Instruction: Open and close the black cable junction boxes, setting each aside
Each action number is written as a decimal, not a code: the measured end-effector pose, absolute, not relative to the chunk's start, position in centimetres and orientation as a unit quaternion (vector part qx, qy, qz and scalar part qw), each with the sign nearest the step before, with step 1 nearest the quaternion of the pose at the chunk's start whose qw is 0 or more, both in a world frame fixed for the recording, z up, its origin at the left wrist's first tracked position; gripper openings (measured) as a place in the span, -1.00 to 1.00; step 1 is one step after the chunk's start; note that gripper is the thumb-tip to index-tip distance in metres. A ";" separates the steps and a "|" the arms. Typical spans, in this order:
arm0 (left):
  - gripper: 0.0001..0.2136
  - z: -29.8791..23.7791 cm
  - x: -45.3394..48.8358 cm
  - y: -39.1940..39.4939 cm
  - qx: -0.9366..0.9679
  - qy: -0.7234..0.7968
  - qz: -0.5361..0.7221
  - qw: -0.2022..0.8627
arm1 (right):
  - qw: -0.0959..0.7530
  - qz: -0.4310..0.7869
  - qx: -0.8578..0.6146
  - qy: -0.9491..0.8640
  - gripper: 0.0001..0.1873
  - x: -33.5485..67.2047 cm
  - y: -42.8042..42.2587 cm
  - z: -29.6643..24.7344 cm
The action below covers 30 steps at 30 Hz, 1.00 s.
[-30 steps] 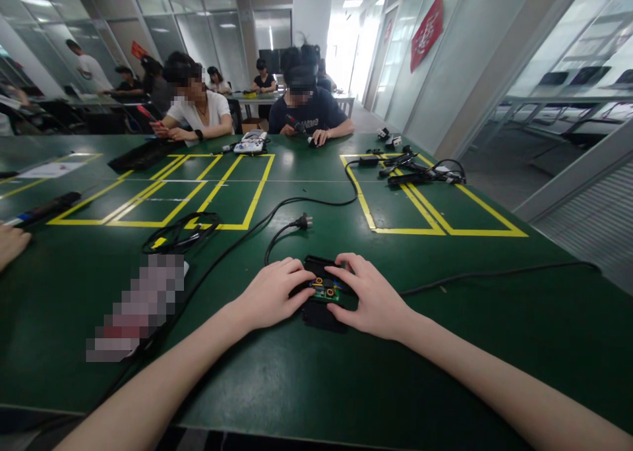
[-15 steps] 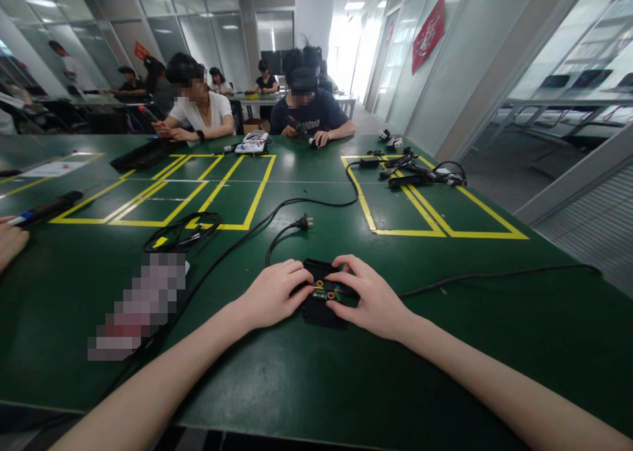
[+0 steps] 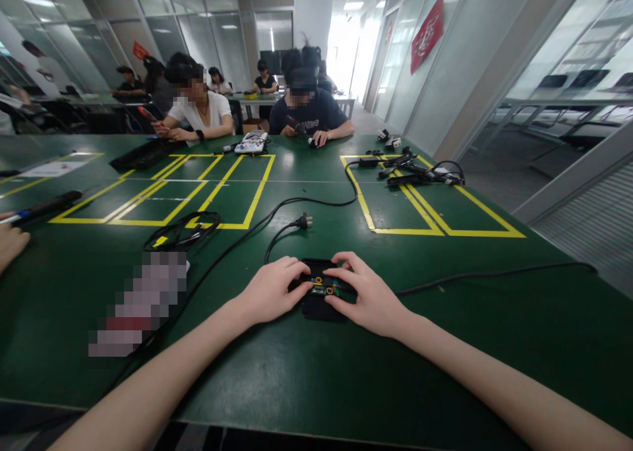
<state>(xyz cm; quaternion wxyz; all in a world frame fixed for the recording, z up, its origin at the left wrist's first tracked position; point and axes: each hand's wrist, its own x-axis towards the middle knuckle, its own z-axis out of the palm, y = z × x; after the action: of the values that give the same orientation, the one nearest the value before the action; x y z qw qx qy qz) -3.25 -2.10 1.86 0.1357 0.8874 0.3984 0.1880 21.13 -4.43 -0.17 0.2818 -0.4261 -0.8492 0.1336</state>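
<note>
In front of me on the green table lies a black plastic casing (image 3: pixel 322 311), opened up, like that of a power adapter. Its circuit board (image 3: pixel 324 291) shows between my hands, with two copper-coloured coils on it. My left hand (image 3: pixel 274 289) grips the board's left end between thumb and fingers. From the right, my right hand (image 3: pixel 368 296) has its thumb and fingers curled round the other end. The exact contact under the fingertips is hidden. A short cord with a black plug (image 3: pixel 302 221) lies just beyond my left hand.
A long black cable (image 3: pixel 284 204) crosses the table. A coiled cable (image 3: pixel 185 230) and a blurred-out object (image 3: pixel 141 302) lie left. Farther right is a pile of black adapters and leads (image 3: pixel 420 171). Two people sit opposite; another person's hand (image 3: pixel 12 240) is at the left edge.
My left thumb and fingers have shifted slightly on the board's left end, and my right fingers have opened a little. The casing stays in nearly the same place.
</note>
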 end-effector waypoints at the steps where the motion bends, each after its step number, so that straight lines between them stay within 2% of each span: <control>1: -0.86 1.9 -3.3 -2.1 0.886 0.397 0.195 0.142 | 0.279 0.121 -0.424 -0.853 -0.61 21.1 -4.6 -0.1; 4: -0.84 1.9 -3.4 -2.0 0.879 0.396 0.218 0.154 | 0.272 0.096 -0.422 -0.859 -0.59 21.1 -4.8 0.5; 7: -0.90 2.1 -3.4 -2.0 0.872 0.398 0.237 0.157 | 0.265 0.081 -0.435 -0.857 -0.76 21.7 -4.7 1.2; 10: -0.86 2.2 -3.4 -2.0 0.864 0.398 0.258 0.168 | 0.242 0.067 -0.449 -0.857 -0.90 22.4 -4.2 1.3; 13: -0.85 2.2 -3.4 -2.1 0.857 0.396 0.277 0.178 | 0.208 0.087 -0.458 -0.860 -0.81 23.0 -3.7 1.2; 17: -0.86 2.6 -3.9 -2.2 0.866 0.363 0.277 0.204 | 0.207 0.134 -0.417 -0.875 -0.77 23.6 -3.8 1.2; 18: -0.83 2.7 -4.0 -2.3 0.875 0.343 0.264 0.216 | 0.208 0.141 -0.397 -0.883 -0.77 23.8 -3.9 1.3; 23: -0.43 2.9 -4.2 -2.4 0.903 0.313 0.195 0.222 | 0.188 0.161 -0.337 -0.908 -0.75 24.0 -4.5 1.8; 25: -0.46 2.7 -4.0 -2.5 0.910 0.319 0.168 0.205 | 0.175 0.161 -0.333 -0.913 -0.75 23.8 -4.7 1.8; 30: -0.68 2.1 -4.0 -2.4 0.905 0.347 0.163 0.182 | 0.170 0.129 -0.362 -0.907 -0.78 23.3 -4.4 1.1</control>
<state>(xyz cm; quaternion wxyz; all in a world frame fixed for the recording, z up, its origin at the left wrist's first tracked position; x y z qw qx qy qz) -3.98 -2.36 2.14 0.1825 0.9055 0.3465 0.1634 23.25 -4.43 1.13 0.1703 -0.3619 -0.9074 0.1288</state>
